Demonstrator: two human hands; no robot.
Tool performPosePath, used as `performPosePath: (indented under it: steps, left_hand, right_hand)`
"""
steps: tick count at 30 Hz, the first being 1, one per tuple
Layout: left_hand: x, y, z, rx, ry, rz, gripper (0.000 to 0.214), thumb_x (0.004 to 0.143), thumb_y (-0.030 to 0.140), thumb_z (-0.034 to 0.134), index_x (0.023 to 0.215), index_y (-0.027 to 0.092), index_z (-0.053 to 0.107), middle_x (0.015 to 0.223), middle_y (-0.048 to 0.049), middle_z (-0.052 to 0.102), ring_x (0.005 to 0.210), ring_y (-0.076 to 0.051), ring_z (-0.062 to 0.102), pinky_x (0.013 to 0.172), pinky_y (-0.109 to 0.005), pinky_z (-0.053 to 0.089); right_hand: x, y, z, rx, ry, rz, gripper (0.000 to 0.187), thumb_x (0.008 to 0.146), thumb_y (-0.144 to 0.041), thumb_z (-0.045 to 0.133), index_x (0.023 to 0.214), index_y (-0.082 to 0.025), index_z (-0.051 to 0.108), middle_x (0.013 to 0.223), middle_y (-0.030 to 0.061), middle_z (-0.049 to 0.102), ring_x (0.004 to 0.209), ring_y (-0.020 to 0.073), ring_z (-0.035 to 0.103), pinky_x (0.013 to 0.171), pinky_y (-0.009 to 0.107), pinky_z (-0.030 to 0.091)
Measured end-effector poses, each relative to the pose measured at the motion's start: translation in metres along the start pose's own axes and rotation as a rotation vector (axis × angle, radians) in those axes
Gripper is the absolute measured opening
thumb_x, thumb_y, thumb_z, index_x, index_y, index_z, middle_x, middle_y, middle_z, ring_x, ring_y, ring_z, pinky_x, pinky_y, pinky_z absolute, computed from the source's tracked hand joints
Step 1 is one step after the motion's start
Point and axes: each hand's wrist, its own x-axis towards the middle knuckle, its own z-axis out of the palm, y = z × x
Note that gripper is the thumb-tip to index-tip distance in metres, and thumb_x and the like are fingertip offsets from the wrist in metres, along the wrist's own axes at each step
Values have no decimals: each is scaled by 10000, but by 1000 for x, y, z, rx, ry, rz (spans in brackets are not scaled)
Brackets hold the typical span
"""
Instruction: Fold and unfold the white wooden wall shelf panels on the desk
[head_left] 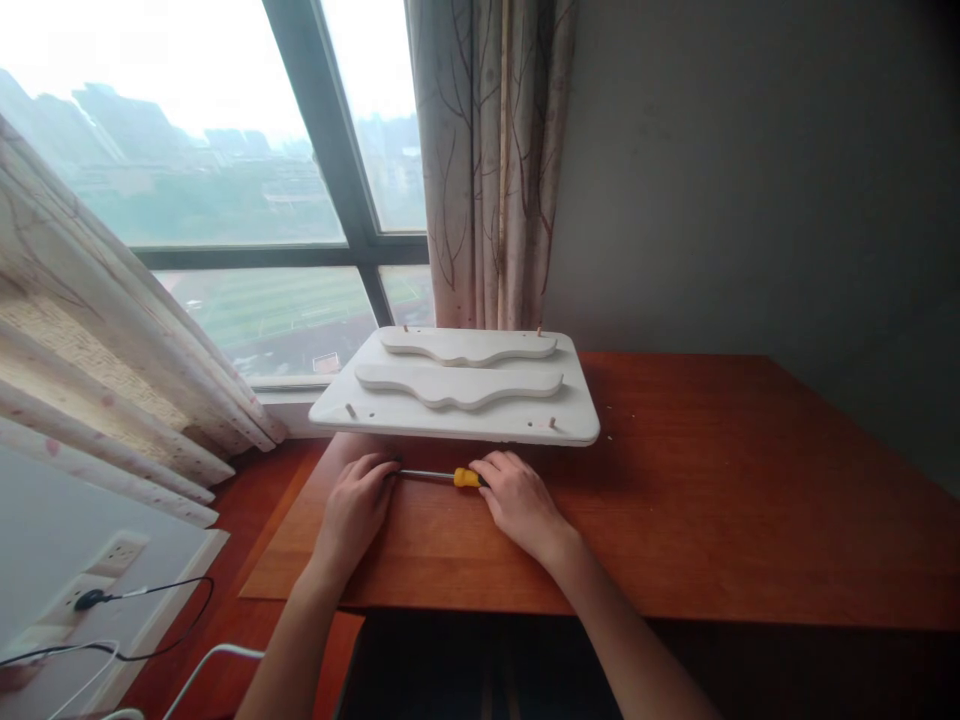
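**Yellow-handled screwdriver (459, 478) spans a reddish-brown table (750, 500) by a window (225, 180)**

At the far left, a pale patterned curtain (97, 290) slopes down in folds beside the window. Below it, a white wall panel (45, 530) carries sockets (116, 555), with a black plug (88, 599) seated in one and its black cord (169, 583) looping away. A white cable (217, 650) bends across the lower left, over the reddish floor. Through the dark-framed glass show a green field (270, 300) and hazy shapes beneath a bright sky.

The left hand (361, 498) is over the table near its left end, fingers bent around the screwdriver's tip; whether they grip it or merely touch it, I cannot tell. The shaft runs sideways to the right hand (521, 503), whose fingers are closed on the dark end of the handle. Just beyond both hands is a white board (457, 425), its left corner reaching past the table's edge. Two white wavy-edged pieces (459, 385) lie lengthwise on it, with small pegs (552, 423) standing near its corners.

Behind the board hangs a second curtain (491, 150), printed with bare branches. Further right, a plain grey wall (712, 180) backs the smooth, faintly grained tabletop, where a few pale specks (610, 436) lie beside the board.

A whitish label (135, 592) on the black cord is too small to read.
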Motion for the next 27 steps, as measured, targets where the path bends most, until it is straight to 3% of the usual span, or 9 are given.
performPosePath:
  steps: [5,14,17,22,27]
  left_hand:
    - [-6,23,-2,-114,-28,77,166,958,255,557,995,209,712,1082,-83,700,978,-232,659,862,-364,560]
    - [-24,113,6,-279,-172,114,146,943,165,569,987,229,692,1043,-62,683,955,-199,642,832,-316,558]
    - [-29,132,8,-286,-217,110,158,945,151,557,998,233,681,1048,-66,673,961,-208,635,818,-326,560]
    - [-32,139,8,-307,-259,100,170,955,160,546,1041,233,673,1064,-72,660,975,-207,631,825,-328,560]
    - [-19,116,-5,-355,-217,106,193,952,197,557,1098,244,673,1130,-69,652,1030,-192,643,884,-305,551]
  right_hand:
    - [-26,16,-15,70,11,-5,374,899,-74,586,1233,-229,651,1145,55,670,1049,232,597,960,384,510]
    - [-102,60,-58,162,1,65,384,853,-34,557,1158,-243,662,1136,59,678,1071,228,629,983,400,524]
    - [-119,68,-66,161,0,85,384,859,-46,547,1162,-251,663,1144,58,680,1073,224,639,983,398,529]
    - [-127,69,-69,154,20,87,329,900,-120,572,1180,-267,663,1176,51,678,1098,222,641,991,391,526]
    - [-106,70,-72,130,192,105,220,973,-252,560,1168,-243,660,1160,63,690,1090,226,645,964,388,527]
